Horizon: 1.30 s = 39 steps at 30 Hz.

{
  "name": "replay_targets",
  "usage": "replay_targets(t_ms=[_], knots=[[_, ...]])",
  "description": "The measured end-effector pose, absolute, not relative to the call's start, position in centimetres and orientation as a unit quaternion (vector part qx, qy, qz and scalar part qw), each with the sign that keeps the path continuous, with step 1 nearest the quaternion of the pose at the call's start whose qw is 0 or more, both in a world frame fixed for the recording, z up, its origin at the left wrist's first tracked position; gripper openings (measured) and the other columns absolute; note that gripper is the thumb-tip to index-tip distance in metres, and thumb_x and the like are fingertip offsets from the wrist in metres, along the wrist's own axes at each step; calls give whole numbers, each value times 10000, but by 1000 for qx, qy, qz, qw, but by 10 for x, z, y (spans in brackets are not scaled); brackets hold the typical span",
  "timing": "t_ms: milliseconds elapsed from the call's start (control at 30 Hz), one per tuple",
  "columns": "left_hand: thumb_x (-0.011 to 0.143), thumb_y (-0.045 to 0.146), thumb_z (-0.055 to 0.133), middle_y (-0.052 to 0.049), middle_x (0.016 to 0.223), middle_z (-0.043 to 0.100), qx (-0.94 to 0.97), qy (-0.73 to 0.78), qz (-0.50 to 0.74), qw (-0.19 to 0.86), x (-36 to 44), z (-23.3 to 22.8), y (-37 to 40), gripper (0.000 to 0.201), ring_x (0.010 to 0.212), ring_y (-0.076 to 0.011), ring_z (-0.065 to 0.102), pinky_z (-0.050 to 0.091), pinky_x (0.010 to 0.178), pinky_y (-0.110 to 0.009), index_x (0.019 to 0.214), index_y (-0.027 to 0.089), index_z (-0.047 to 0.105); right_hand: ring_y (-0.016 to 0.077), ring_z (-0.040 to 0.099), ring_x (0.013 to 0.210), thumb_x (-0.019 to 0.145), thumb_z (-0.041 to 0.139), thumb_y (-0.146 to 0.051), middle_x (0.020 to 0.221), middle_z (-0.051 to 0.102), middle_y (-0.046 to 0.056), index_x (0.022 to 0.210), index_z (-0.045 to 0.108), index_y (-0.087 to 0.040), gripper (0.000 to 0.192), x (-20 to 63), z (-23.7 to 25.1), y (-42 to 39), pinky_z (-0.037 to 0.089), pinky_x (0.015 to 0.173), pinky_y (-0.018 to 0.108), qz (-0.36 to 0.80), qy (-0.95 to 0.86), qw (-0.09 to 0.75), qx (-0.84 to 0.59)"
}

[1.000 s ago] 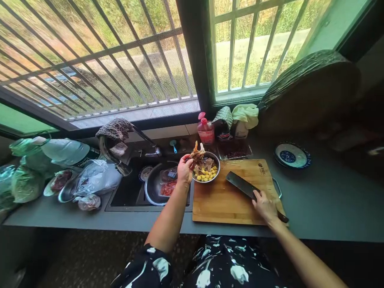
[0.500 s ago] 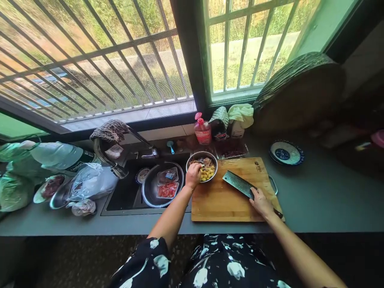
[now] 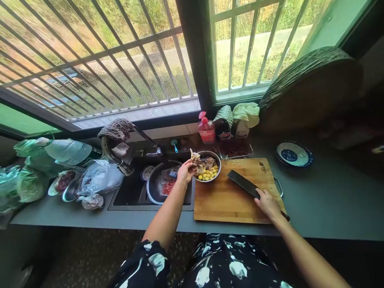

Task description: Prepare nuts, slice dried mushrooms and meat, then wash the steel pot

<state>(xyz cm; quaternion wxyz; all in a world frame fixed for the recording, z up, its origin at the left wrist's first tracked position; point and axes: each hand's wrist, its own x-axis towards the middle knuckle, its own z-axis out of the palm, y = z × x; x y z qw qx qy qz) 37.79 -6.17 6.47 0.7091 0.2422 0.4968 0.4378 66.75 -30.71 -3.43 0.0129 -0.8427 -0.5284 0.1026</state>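
Left of the board (image 3: 234, 202), the left hand (image 3: 185, 172) pinches meat (image 3: 196, 162), bowl (image 3: 208, 153) near — probably for drips; over the board, the right hand (image 3: 268, 204) wraps its fingers round the knife (image 3: 241, 183).

Dark cleaver (image 3: 243, 184), tan board (image 3: 222, 204), yellow balls (image 3: 207, 175)

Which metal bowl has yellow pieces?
The small bowl beside the left hand; the basin in the sink and the bowl by the clear plastic bag show none.

Person's bare left hand (image 3: 185, 173) partly hides irregular brown food piece (image 3: 195, 160); kind unclear. Dark rectangular-bladed cleaver (image 3: 243, 184): handle partly under bare right hand (image 3: 268, 204). Translucent green plastic bag (image 3: 8, 186) cut off at left edge.
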Motion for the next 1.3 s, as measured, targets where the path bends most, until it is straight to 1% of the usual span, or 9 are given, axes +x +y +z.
replay_targets(t_ms=[167,300,367,467,567,700,967,1100,1300], knots=[[588,56,611,-25,820,626,246,439,433,748,383,79,-82,363,703,-150,611,505,661,-317,923,173,536,179,574,845,762,433,-274,925,622,63,1050,576,-205,329,677,-20,-300,393,719,256,127,-531,49,-836],[517,-30,619,-34,928,609,294,427,355,778,415,59,-109,562,761,-156,608,496,719,-348,1025,185,513,174,594,811,758,404,-287,905,658,49,1029,604,-205,347,677,-13,-298,395,695,238,168,-506,84,-842],[513,-38,616,-35,912,610,343,446,336,756,436,43,-120,543,760,-145,599,485,738,-340,1009,167,532,176,600,783,750,401,-291,882,666,44,1026,612,-209,356,675,-12,-299,392,663,234,184,-490,92,-847],[572,9,604,-36,806,615,483,475,319,663,465,23,-136,333,734,-136,578,468,744,-322,882,131,593,175,600,732,743,388,-288,839,672,42,1020,618,-205,369,674,-11,-303,380,622,234,199,-474,101,-852],[660,75,569,-34,782,599,644,467,339,503,483,16,-154,163,760,-138,553,444,767,-313,798,147,616,163,592,700,745,371,-298,810,669,35,992,627,-204,367,672,-9,-307,368,598,225,213,-464,126,-850],[735,110,526,-35,834,576,748,429,361,356,498,14,-180,152,815,-140,527,429,761,-283,848,184,595,149,574,637,747,364,-322,725,655,24,959,637,-210,363,671,-6,-309,352,562,217,222,-442,147,-856],[820,168,437,-46,873,552,905,274,226,234,523,-31,-211,168,849,-161,491,409,768,-287,886,200,588,127,535,512,747,364,-335,515,571,-10,948,632,-182,368,683,-10,-316,331,505,203,259,-362,167,-880],[821,165,417,-48,889,561,911,256,191,261,513,-49,-212,199,900,-175,479,390,830,-321,906,206,593,129,523,492,754,354,-341,443,534,-21,913,630,-176,358,694,-10,-323,326,503,206,250,-358,152,-887],[713,69,494,-74,1015,551,823,360,213,385,502,-53,-210,324,1005,-204,452,367,889,-353,988,214,581,138,528,495,758,349,-363,455,543,-20,904,625,-184,360,696,-13,-326,322,499,215,248,-372,146,-882]])
